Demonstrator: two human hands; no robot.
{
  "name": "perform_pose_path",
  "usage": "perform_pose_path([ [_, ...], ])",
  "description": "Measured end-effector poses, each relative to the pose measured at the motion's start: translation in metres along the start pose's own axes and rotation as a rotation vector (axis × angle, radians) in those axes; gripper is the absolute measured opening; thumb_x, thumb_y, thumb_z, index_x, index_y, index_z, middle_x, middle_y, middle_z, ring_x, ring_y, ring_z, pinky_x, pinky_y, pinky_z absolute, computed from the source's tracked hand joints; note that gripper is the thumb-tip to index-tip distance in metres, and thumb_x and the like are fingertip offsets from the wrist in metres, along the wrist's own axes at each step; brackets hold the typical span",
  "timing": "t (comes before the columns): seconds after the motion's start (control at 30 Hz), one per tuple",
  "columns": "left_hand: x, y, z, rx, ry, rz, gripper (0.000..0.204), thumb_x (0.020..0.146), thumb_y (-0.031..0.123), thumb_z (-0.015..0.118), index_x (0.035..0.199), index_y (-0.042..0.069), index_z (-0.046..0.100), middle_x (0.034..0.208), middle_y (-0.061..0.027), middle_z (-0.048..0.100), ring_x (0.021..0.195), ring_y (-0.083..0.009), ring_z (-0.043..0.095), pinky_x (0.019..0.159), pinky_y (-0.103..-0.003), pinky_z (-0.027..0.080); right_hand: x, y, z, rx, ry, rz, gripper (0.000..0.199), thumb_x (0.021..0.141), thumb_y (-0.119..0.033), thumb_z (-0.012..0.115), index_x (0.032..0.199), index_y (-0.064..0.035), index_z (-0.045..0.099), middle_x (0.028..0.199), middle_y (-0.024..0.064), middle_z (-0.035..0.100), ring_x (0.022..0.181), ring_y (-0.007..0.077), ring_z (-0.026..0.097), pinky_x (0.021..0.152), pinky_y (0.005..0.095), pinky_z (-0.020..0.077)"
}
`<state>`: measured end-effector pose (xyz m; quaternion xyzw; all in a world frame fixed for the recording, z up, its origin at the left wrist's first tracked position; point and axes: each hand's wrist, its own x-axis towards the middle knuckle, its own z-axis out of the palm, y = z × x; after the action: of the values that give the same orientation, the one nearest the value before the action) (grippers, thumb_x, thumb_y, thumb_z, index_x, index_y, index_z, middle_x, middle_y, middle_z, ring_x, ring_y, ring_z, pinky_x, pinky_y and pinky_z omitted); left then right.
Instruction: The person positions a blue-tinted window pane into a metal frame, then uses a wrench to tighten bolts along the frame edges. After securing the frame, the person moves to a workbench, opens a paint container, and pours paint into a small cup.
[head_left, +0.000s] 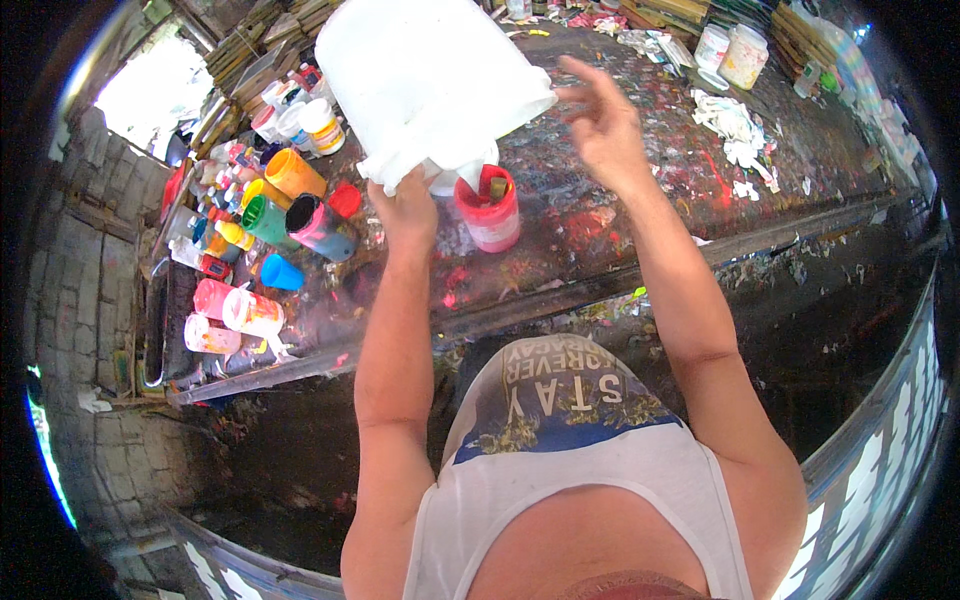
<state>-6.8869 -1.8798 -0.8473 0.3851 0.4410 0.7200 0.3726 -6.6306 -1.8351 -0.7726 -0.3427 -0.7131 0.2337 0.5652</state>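
A large white plastic container (430, 80), washed out by bright light, is tilted over the table at the upper middle. My left hand (405, 212) grips its lower left edge, where a crumpled white rag-like piece (385, 170) shows; part of the fingers is hidden. Below the container's lower edge stands a pink-red plastic pot (490, 228), with red paint inside and a brownish stick-like thing in it. A white spout-like tip hangs over the pot's mouth; whether anything flows I cannot tell. My right hand (605, 130) is raised beside the container's right edge, fingers apart and holding nothing.
Left of my left hand crowd a dark-mouthed pot (320, 225), a green pot (265, 220), an orange pot (293, 173), a blue cup (281, 272) and several pink-stained tubs. White rags (735, 128) and tubs (743, 58) lie far right on the paint-stained table (640, 200).
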Motion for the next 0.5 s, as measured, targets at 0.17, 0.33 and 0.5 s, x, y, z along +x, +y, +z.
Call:
perform_pose_path([
  [0.17, 0.0, -0.012, -0.003, 0.039, -0.029, 0.035, 0.037, 0.111, -0.002, 0.051, 0.147, -0.007, 0.052, 0.145, -0.0181, 0.062, 0.128, -0.028, 0.067, 0.101, -0.042, 0.064, -0.005, -0.092, -0.032, -0.15, -0.197, -0.681, 0.019, 0.085, 0.007, 0.068, 0.098, -0.0057, 0.068, 0.104, 0.0149, 0.077, 0.089, 0.0233, 0.075, 0.078, 0.0367, 0.0608],
  [0.33, 0.004, -0.037, 0.004, -0.024, -0.014, -0.001, 0.044, 0.111, -0.002, 0.054, 0.152, -0.004, 0.042, 0.148, -0.0189, 0.06, 0.13, -0.0271, 0.065, 0.099, -0.041, 0.064, -0.032, -0.178, -0.001, 0.041, -0.494, -0.791, 0.017, 0.082, 0.0, 0.077, 0.091, -0.0099, 0.067, 0.085, 0.0092, 0.074, 0.073, 0.0269, 0.071, 0.066, 0.0374, 0.0572],
  [0.5, 0.007, -0.045, 0.022, 0.152, 0.086, 0.014, 0.043, 0.101, -0.003, 0.058, 0.144, -0.002, 0.055, 0.141, -0.0172, 0.065, 0.123, -0.0284, 0.067, 0.098, -0.041, 0.061, -0.042, -0.2, 0.016, 0.028, -0.579, -0.775, 0.014, 0.082, -0.003, 0.076, 0.088, -0.0096, 0.065, 0.085, 0.0097, 0.074, 0.072, 0.0271, 0.071, 0.065, 0.0376, 0.0563],
])
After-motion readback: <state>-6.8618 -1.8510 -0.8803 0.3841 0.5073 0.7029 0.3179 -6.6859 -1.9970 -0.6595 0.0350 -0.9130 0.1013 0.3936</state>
